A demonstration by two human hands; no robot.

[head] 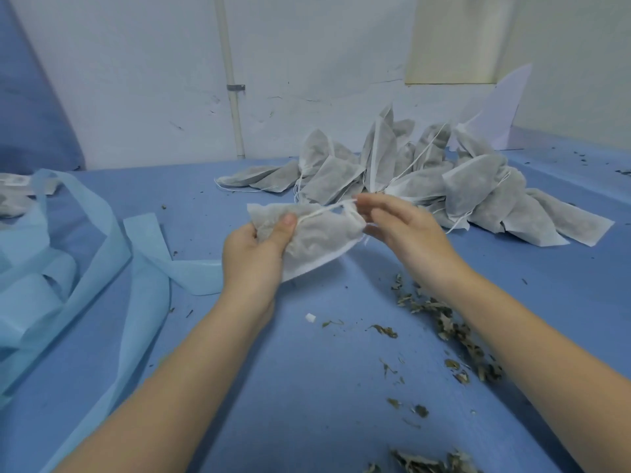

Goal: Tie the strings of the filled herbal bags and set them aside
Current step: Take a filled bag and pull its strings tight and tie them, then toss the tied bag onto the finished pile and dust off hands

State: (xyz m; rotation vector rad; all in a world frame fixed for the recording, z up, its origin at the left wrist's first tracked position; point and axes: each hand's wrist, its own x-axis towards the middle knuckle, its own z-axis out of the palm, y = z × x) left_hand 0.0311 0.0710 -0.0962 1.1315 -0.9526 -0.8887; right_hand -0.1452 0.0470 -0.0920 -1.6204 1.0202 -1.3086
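Bag: a person's left hand (254,249) grips a filled herbal bag (314,233) of thin, fuzzy white non-woven fabric, held above the blue table cover (307,387), thumb pressed on its top face.
String: the right hand (399,227) pinches the bag's white drawstring (324,212) at the gathered mouth, fingers curled.
Axis: the bag lies roughly left to right, mouth toward the right hand.
Pile: limp grey-white filled bags (426,179), strings trailing, heaped just behind the hands against the wall.
Edges: light-blue fabric strips (68,268) curl at left; dried leaf crumbs (450,329) scatter at right; open cover lies between the forearms.
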